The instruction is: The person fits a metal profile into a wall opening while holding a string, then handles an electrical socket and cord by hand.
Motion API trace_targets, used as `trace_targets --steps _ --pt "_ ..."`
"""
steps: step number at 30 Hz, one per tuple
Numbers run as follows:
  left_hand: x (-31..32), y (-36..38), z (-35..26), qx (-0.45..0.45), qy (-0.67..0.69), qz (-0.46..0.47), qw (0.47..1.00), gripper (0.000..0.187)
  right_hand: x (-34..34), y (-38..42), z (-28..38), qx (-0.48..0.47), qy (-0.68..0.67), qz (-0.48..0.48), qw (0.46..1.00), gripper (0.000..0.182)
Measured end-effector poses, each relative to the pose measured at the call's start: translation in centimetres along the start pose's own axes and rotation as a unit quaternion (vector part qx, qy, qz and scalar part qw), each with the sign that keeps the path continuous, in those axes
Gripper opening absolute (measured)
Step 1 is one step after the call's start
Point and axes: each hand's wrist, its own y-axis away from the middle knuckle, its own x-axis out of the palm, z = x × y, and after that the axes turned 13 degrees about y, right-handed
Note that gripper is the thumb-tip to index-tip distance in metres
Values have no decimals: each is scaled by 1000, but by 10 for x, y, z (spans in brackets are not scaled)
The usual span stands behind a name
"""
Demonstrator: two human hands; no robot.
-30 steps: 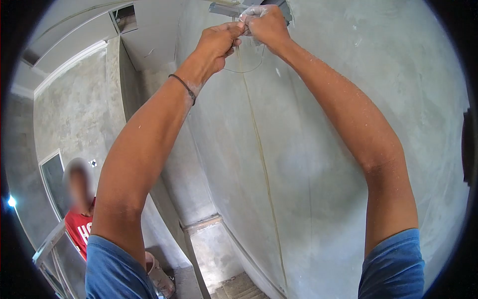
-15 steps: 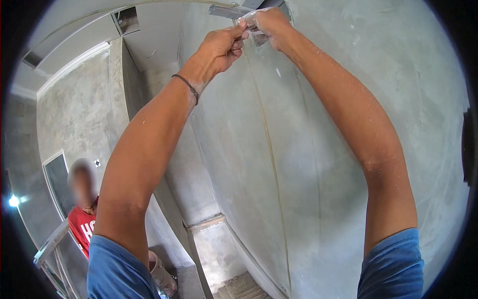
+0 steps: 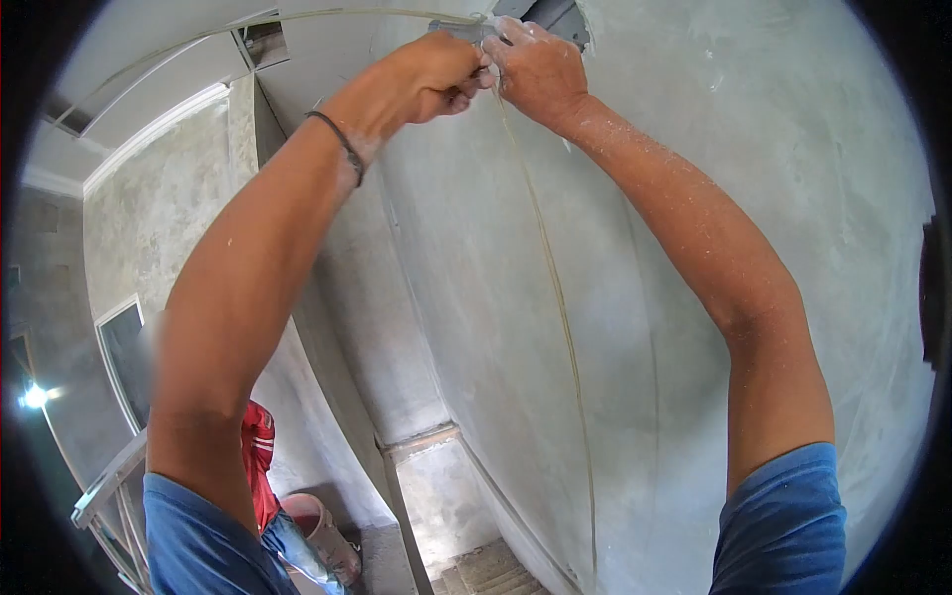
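Fingers: we see both sets curled tight and pressed together at the top of the view, pinching a thin string (image 3: pixel 555 297) where it meets a grey metal bracket (image 3: pixel 545 15).
Left hand (image 3: pixel 431 74): clenched around the string's upper end; the fingertips are tucked under and hard to make out.
Right hand (image 3: pixel 535 69): closed too, dusted white, touching the left hand and the bracket; what lies inside its grip we cannot tell.
String: its long axis runs nearly straight down, from the hands at the top to the foot of the wall (image 3: pixel 744 198), lying close along the plaster.
Wrist: a dark band (image 3: pixel 337 144) circles the left one.
Sleeves: blue sleeves (image 3: pixel 783 526) cover both upper arms.
Wall: grey bare plaster, filling the right side.
Below: steps (image 3: pixel 486 570) show at the bottom of the wall.
Other person: a co-worker in a red shirt (image 3: pixel 258 456) stands lower left, mostly hidden behind our left arm, beside a bucket (image 3: pixel 312 521).
Cut off: the bracket runs out of the top edge.
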Motion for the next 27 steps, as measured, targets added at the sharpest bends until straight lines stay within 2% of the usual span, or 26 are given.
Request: trace_targets --steps 6,9,10,11,13,14,15,16,17,18,19,20,21,22,23,24,25,26,27 --pt "21 8 -8 -3 17 -28 999 20 -8 -12 -8 -19 -31 26 999 21" --pt "21 7 -4 34 -50 -36 998 21 0 -16 -13 -35 -73 16 997 20" --pt "18 -1 -3 75 -143 -50 986 21 6 -17 -14 -39 -104 -2 994 19" --pt "14 -7 -1 113 -233 -64 964 25 12 -17 -14 -39 -106 -4 994 19" --pt "45 50 -24 205 -438 -107 869 39 25 -15 -14 44 -256 -17 965 17" --pt "48 65 -7 387 -516 -130 753 51 36 -11 -15 45 -258 -16 965 17" --pt "45 72 0 532 -483 -118 685 55 48 -4 -15 101 -376 -32 921 15" --pt "56 104 -1 573 -423 -71 698 55 46 -7 -14 127 -432 -37 892 14" --pt "60 136 8 598 -413 -26 686 52 43 -10 -12 153 -487 -45 859 15" --pt "60 176 11 560 -411 47 718 46 22 -27 -9 312 -584 50 748 18" --pt "61 216 15 511 -405 116 749 41 7 -39 -8 455 -646 140 596 22" --pt "62 256 19 456 -396 176 777 36 0 -40 -9 478 -724 148 474 25" --pt "50 292 41 417 -399 249 778 39 3 -39 -12 478 -724 153 474 25" --pt "36 324 69 375 -381 312 786 50 10 -40 -15 488 -744 180 420 24" --pt "38 354 109 432 -314 231 813 44 15 -39 -15 498 -760 206 364 25" --pt "25 403 148 256 -233 263 901 53 18 -37 -12 497 -759 211 365 25" --pt "19 456 201 117 -158 182 964 49 20 -35 -10 499 -754 211 371 26" --pt "22 507 218 -92 -116 44 988 50 23 -33 -9 502 -748 212 378 28" --pt "15 582 285 -294 -172 -35 940 52 26 -31 -10 497 -748 213 385 28"
